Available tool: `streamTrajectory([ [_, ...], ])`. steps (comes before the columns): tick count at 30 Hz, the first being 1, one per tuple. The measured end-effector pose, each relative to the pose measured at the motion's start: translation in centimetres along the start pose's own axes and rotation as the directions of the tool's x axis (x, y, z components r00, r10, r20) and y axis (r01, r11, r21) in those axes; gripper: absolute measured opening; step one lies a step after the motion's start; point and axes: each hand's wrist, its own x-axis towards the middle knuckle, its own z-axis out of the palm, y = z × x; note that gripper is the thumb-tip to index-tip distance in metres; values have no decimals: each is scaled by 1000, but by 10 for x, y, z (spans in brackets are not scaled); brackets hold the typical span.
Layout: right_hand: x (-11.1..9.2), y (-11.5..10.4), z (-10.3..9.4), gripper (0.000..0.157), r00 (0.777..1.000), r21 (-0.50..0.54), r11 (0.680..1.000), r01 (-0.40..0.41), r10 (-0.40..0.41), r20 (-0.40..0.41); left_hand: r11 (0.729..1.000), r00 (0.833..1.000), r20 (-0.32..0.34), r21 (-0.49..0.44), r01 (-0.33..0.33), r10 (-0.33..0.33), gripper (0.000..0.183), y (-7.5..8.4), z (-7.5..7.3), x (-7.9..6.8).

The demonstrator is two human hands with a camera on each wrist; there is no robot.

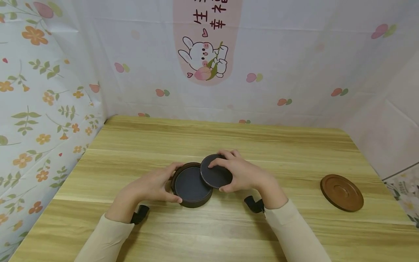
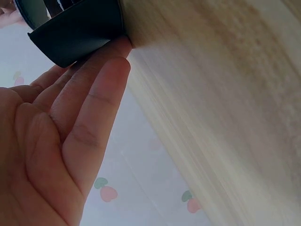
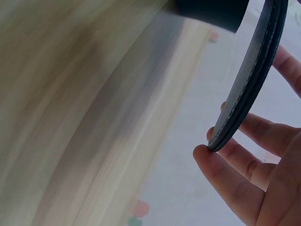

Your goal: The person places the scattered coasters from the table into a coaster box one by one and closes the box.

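A round dark holder (image 1: 197,203) with a brown inner rim stands on the table, a dark disc lying inside it. My left hand (image 1: 152,185) grips the holder's left side, thumb at the front and fingers behind. In the left wrist view, fingertips touch the holder's dark wall (image 2: 87,33). A round black coaster (image 1: 216,175) is pinched at its edge by my right hand (image 1: 245,173), tilted and overlapping the holder's right rim. The right wrist view shows this coaster's stitched edge (image 3: 249,87) raised off the table, with the hand's fingers (image 3: 230,176) around it.
A round brown disc (image 1: 342,193) with ring grooves lies at the right of the wooden table (image 1: 229,233). Black pieces, seemingly wrist mounts, show beside the left wrist (image 1: 140,214) and right wrist (image 1: 253,204). A patterned cloth (image 1: 131,87) hangs behind the table.
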Motion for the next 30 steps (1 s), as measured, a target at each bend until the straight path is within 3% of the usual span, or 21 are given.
streamTrajectory([
  [15,18,-29,11,64,995,1,995,98,-98,36,999,1000,8,-34,-24,24,102,-1,0,0],
  [30,31,-44,22,63,984,-21,987,160,-158,84,999,1000,12,-24,-28,29,103,-3,-1,3],
])
